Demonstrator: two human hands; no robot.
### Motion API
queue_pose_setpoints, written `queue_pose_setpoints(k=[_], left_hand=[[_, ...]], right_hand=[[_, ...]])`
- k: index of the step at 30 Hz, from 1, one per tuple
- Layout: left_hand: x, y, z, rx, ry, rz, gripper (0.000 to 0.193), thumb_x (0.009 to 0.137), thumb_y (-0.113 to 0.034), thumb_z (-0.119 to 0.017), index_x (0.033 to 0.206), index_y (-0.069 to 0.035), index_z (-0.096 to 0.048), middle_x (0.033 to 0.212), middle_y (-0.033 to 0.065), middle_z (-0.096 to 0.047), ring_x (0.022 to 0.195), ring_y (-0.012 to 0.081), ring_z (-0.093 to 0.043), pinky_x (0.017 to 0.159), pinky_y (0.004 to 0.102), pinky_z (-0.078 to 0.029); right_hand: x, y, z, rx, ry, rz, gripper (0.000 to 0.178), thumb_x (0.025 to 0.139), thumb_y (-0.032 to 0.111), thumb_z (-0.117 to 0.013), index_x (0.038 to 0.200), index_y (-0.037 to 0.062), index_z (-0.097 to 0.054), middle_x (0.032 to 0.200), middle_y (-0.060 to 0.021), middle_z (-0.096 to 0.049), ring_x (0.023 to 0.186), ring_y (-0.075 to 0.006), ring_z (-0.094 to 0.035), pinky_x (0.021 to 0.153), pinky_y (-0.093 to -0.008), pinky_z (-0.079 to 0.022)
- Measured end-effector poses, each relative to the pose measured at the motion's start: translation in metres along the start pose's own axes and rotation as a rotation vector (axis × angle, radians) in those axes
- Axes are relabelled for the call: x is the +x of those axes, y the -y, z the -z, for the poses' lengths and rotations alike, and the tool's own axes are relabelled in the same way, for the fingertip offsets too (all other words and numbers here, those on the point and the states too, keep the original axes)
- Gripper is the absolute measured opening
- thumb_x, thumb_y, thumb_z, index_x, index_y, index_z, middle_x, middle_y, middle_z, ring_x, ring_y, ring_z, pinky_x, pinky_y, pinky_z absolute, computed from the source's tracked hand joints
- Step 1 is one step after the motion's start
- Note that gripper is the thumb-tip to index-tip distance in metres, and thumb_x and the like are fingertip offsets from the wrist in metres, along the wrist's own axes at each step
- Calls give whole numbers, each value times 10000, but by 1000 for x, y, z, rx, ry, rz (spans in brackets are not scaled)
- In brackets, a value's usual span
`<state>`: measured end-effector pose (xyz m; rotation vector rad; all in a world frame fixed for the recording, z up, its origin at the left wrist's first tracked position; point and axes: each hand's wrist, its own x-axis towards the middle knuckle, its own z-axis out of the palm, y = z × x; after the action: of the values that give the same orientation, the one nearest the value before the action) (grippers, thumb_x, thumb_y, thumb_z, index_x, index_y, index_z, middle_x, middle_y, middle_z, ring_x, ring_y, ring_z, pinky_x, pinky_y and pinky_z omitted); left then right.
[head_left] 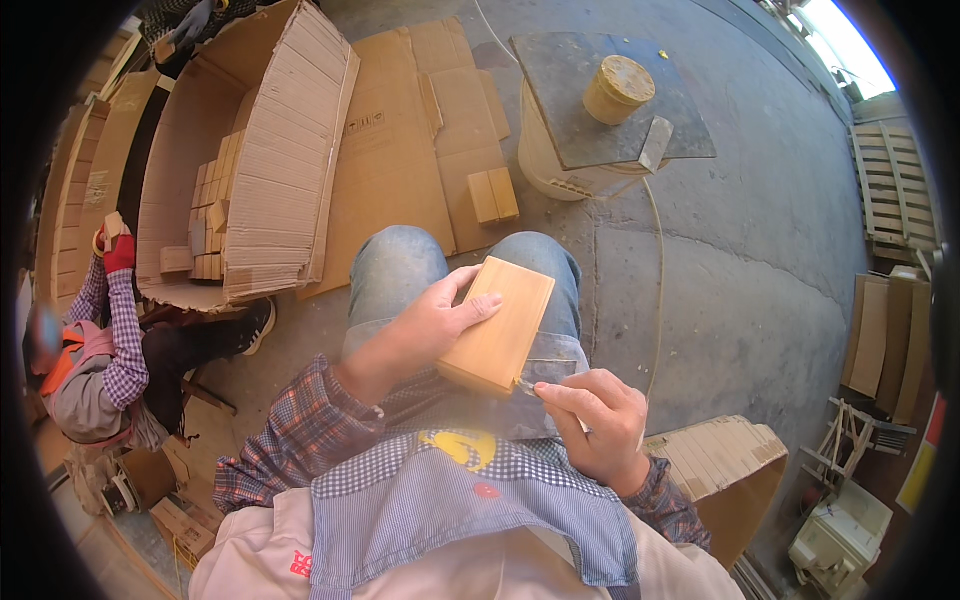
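Note:
My left hand point(435, 320) grips a light wooden box point(512, 315) over my lap, the thumb lying on its top face and the fingers along its far left side. The box is smooth, with a thin line running along its right edge. At its near right corner, my right hand point(600, 415) is closed in a pinch on a small thin tool point(527, 387). The tool's tip meets the corner; most of it is hidden by the fingers, so its exact kind is unclear. Beneath the box are my jeans point(400, 265) and a checked apron point(430, 545).
Ahead right, a dark board point(560, 110) on a white bucket point(545, 160) bears a crusted tub point(618, 90) and a flat scraper point(655, 145). Two wooden blocks point(492, 195) lie on flattened cardboard point(385, 160). At left, a person point(110, 350) sits by a large carton point(285, 150) of blocks.

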<state>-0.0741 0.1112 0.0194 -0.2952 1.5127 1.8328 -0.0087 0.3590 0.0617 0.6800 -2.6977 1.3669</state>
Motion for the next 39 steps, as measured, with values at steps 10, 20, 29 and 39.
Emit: queue_pose_setpoints(k=[10, 20, 29, 39], left_hand=[[0, 3, -1, 29, -26, -27, 668, 1080, -334, -633, 1574, 42, -388, 1363, 111, -613, 1144, 129, -631, 957, 290, -543], [1, 5, -2, -34, -17, -22, 651, 1080, -327, -635, 1563, 43, -402, 1362, 103, -618, 1149, 125, -632, 965, 285, -543], [-2, 3, -2, 9, -29, -24, 658, 1081, -335, -634, 1560, 51, -403, 1368, 107, -616, 1148, 124, -631, 962, 282, -543], [-3, 7, -5, 29, -33, -46, 655, 1080, -344, -633, 1556, 47, -412, 1358, 108, -621, 1140, 126, -631, 961, 282, -537]], right_hand=[[-7, 6, -3, 142, -29, -30, 245, 795, -19, -778, 1017, 84, -798, 819, -55, -706, 691, -226, -679, 604, -333, -534], [-21, -3, -15, 270, -50, -133, 239, 819, -21, -789, 1037, 76, -798, 868, -72, -718, 733, -230, -685, 643, -320, -528], [-22, -12, -23, -6, -118, 38, 252, 775, 6, -818, 999, 118, -800, 910, -44, -721, 723, -210, -618, 632, -322, -494], [-24, -15, -17, -53, -116, 102, 281, 763, 19, -780, 1022, 123, -809, 937, -41, -716, 702, -214, -597, 619, -332, -497]])
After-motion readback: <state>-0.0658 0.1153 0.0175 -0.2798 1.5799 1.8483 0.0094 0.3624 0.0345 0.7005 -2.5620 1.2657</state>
